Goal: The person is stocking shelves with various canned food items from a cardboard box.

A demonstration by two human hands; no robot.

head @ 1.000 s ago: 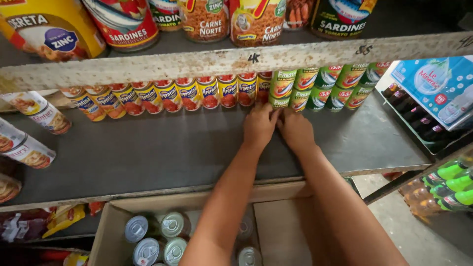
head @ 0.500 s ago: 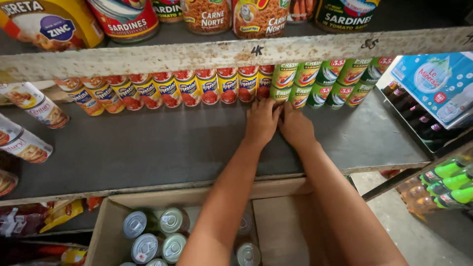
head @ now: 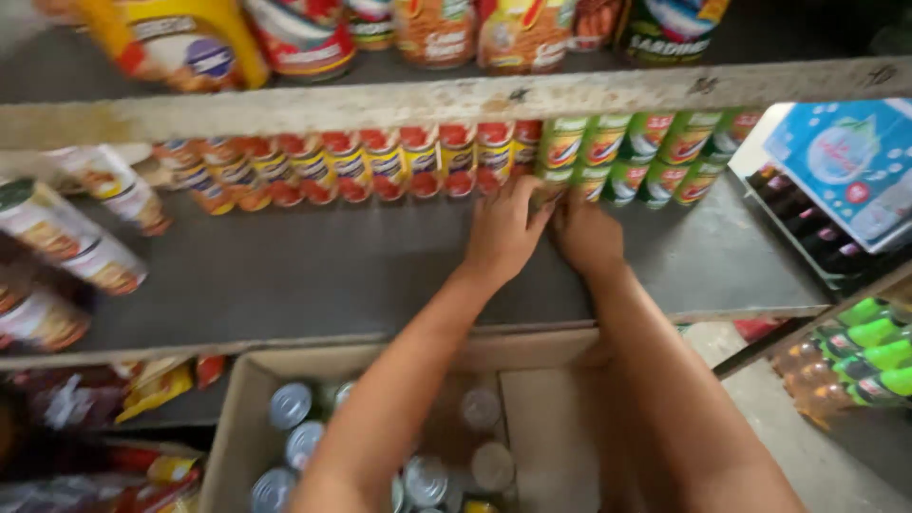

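Leftmost, loose cans point(head: 71, 249) lie on their sides on the grey shelf point(head: 313, 275). Next, row of red-label cans point(head: 380, 166), then green-label cans point(head: 617, 157) at the back. Left hand point(head: 503, 228) & right hand point(head: 587, 236) sit side by side w/ fingertips on the cans where red meets green; grip hidden, can't tell. Below: cardboard box point(head: 242, 399) w/ silver-top cans point(head: 290, 407).

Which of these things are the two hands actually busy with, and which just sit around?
In use:
left hand
right hand
green-label cans
cardboard box of cans

Just there:
red-label cans
green bottles
large cans on upper shelf
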